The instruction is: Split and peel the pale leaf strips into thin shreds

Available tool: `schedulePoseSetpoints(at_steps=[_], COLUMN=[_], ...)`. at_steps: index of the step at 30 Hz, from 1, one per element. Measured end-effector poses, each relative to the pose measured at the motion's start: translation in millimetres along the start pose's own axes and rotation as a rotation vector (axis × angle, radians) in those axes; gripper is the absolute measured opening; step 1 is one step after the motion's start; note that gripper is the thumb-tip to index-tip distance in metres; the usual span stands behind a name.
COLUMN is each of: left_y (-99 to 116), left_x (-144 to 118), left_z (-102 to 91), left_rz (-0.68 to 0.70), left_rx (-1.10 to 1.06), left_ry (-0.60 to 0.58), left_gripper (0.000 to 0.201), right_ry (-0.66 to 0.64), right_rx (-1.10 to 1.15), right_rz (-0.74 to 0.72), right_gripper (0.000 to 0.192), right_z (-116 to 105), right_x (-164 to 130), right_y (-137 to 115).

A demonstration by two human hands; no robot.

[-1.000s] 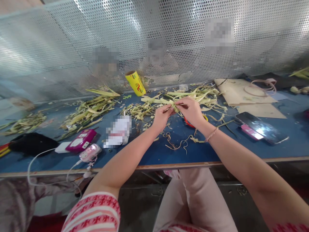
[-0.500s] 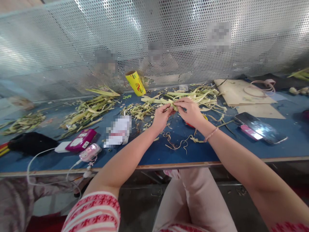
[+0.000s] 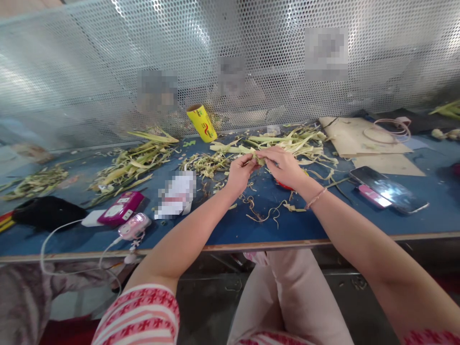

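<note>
In the middle of the head view both hands meet over a small pale green plant piece [image 3: 260, 161]. My left hand [image 3: 240, 171] has its fingers closed on the piece from the left. From the right, my right hand [image 3: 282, 165] pinches it as well, and the fingers hide much of it. Long pale green plant strips [image 3: 305, 143] lie in a heap just behind the hands. A pile of small greenish scraps [image 3: 206, 165] is to the left. Something red [image 3: 283, 184] shows partly under my right hand.
A yellow tube [image 3: 201, 123] stands tilted near the perforated metal screen [image 3: 266, 62]. On the blue table [image 3: 223, 230] are another heap of strips [image 3: 138, 160], a magenta box [image 3: 121, 209], a phone [image 3: 388, 189] and brown cardboard [image 3: 359, 139]. A white cable [image 3: 45, 247] hangs over the front edge.
Both hands stay in nearly the same place on the plant piece. My right hand's fingers have shifted slightly left and down over it.
</note>
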State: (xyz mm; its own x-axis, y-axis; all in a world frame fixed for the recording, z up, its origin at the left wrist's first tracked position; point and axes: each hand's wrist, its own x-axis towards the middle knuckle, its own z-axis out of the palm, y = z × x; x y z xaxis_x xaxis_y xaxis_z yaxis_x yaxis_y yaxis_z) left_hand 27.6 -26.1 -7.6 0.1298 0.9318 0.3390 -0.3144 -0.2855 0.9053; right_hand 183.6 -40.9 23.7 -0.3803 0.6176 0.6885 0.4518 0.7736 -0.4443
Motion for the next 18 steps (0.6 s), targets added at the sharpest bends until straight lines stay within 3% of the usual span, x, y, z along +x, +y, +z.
schedulePoseSetpoints(at_steps=[2, 5, 12, 18], left_y=[1, 2, 2, 4], left_x=[0, 1, 4, 2], left_z=[-0.3, -0.2, 2.0, 1.4], left_rz=[0.004, 0.008, 0.004, 0.038], left_rx=[0.005, 0.005, 0.006, 0.019], left_ry=[-0.007, 0.031, 0.141, 0.137], left_gripper=[0.020, 0.025, 0.030, 0.032], right_ry=[0.004, 0.050, 0.253, 0.178], right_rx=[0.032, 0.167, 0.452, 0.425], right_rz=[0.010, 0.152, 0.369, 0.405], right_gripper=[0.036, 0.040, 0.037, 0.016], right_z=[0, 4, 19, 20], right_x=[0, 1, 3, 3], right_y=[0, 2, 12, 13])
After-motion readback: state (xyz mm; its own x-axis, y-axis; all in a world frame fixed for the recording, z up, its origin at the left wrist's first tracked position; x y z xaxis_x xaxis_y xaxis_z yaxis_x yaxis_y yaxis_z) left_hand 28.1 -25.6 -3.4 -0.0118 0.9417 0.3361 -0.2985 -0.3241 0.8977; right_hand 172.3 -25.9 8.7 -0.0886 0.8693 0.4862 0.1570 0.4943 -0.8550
